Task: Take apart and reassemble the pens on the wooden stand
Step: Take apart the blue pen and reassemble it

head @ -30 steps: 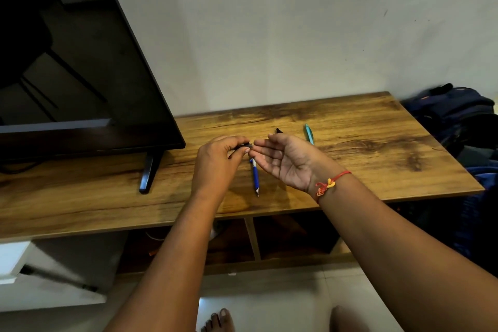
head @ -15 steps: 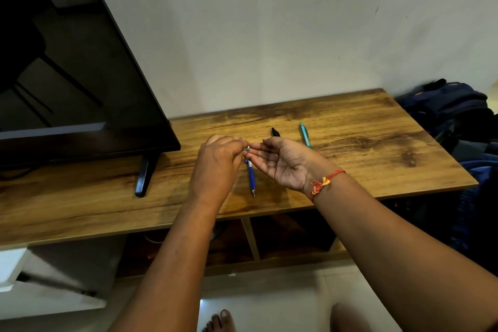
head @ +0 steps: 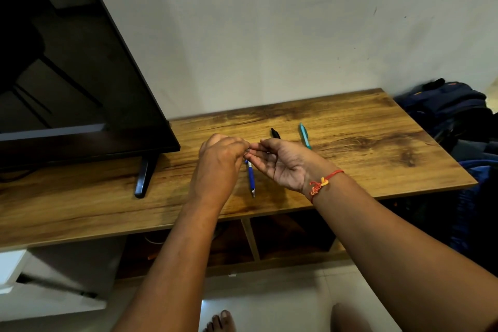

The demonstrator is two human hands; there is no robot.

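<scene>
Three pens lie on the wooden stand [head: 350, 143]. The blue pen [head: 251, 179] lies below my hands with its tip toward me. Behind my right hand lie a black pen [head: 275, 133] and a teal pen [head: 304, 135]. My left hand [head: 218, 164] is curled, pinching a small dark pen part [head: 248, 150] at its fingertips. My right hand [head: 283, 167] is palm up with a red thread on the wrist. Its thumb and fingertips meet the left fingers on the same part. Most of the part is hidden by the fingers.
A black television [head: 67, 83] stands on the left of the stand, its foot [head: 144, 175] near my left hand. Dark bags [head: 452, 116] are piled to the right of the stand. Open shelves [head: 269, 237] sit under the top. My bare foot [head: 219, 322] shows on the floor.
My hands have drawn closer together, and my right fingertips now close on the small part that my left hand held. The pens on the stand have not moved.
</scene>
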